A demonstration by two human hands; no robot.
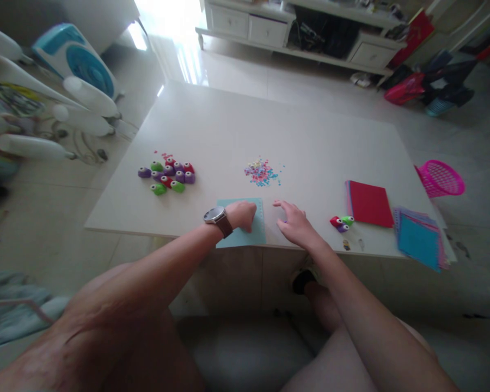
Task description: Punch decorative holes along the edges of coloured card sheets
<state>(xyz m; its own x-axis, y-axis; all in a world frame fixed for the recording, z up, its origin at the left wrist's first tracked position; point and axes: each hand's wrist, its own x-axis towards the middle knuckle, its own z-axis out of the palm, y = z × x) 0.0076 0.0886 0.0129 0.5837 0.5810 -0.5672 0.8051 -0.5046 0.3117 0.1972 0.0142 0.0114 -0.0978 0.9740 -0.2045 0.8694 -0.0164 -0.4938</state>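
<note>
The blue paper lies at the worktop's near edge. The left hand is curled on it; I can't tell if it holds something. The right hand, fingers apart, could help hold the paper flat.

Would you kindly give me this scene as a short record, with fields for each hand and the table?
Left hand: curled over pale blue sheet; anything held is hidden
Right hand: open, right of the sheet
Centre: pile of coloured bits
Left side: cluster of red, green and purple pieces
Right side: red-topped stack, blue-topped stack, smaller cluster
</note>
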